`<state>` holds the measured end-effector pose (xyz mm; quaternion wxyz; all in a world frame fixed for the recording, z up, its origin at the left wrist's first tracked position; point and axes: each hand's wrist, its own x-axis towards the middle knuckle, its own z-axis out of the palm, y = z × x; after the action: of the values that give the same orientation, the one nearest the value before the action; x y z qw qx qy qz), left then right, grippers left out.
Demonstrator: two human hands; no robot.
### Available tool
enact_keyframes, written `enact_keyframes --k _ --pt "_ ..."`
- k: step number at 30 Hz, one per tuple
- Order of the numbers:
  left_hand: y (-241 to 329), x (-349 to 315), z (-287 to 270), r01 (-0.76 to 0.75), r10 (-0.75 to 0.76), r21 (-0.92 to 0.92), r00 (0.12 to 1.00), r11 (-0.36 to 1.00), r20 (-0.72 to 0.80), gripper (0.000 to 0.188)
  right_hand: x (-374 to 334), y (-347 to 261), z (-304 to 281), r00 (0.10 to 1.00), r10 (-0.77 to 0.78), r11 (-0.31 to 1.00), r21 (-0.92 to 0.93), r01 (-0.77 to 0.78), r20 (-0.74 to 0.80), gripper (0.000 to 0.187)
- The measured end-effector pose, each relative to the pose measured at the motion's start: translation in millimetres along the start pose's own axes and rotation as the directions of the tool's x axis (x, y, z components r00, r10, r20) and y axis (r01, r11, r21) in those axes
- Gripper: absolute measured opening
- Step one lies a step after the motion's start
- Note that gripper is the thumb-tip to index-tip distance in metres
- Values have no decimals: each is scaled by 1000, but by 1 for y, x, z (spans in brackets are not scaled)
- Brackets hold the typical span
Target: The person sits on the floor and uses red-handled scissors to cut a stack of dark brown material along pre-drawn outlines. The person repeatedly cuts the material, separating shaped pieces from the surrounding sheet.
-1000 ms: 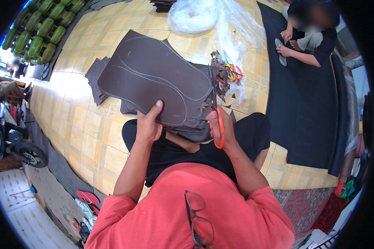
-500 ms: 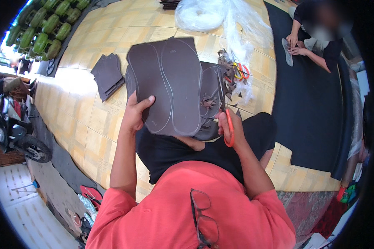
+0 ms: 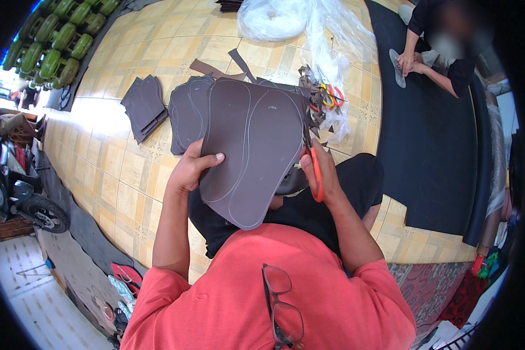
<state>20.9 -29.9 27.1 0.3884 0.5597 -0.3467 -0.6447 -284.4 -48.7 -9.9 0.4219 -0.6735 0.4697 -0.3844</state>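
A dark brown sheet (image 3: 248, 134), marked with pale curved sole outlines, is held up over my lap. My left hand (image 3: 193, 166) grips its left edge, thumb on top. My right hand (image 3: 325, 175) is closed round the orange handles of a pair of scissors (image 3: 317, 174). The dark blades meet the sheet's right edge, partly hidden there. Behind the sheet, to its left, a marked brown piece (image 3: 188, 111) lies on the floor. Brown offcut strips (image 3: 216, 70) rest beyond the sheet's far edge.
Small brown scraps lie beside more scissors with red and yellow handles (image 3: 333, 95) at the right. A stack of cut brown pieces (image 3: 144, 108) sits to the left. Clear plastic wrap (image 3: 274, 20) is at the back. Another person's hands (image 3: 410, 63) work on black sheeting (image 3: 431, 151).
The sheet has turned and come nearer to me, its lower right side now cut along a curve. The scissors have moved against its right edge. Offcut strips now show behind it.
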Motion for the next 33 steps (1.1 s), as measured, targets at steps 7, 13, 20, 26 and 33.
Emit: enact_keyframes --k 7,13,20,26,33 --pt "10 2 -23 35 -35 15 999 999 21 45 -5 -6 -11 983 110 994 -24 -108 148 39" --pt "17 5 -25 75 -86 129 993 989 82 46 -8 11 -6 979 131 991 -10 -131 155 38" --pt "3 7 -22 108 -132 164 981 981 144 50 -7 10 -10 976 147 989 -4 -148 159 39" --pt "4 11 -34 166 -176 172 984 971 42 64 -23 63 -9 896 401 896 121 -427 188 44" --pt "5 56 -123 52 -53 -13 996 999 -73 76 -42 82 -1 801 588 776 204 -597 108 51"
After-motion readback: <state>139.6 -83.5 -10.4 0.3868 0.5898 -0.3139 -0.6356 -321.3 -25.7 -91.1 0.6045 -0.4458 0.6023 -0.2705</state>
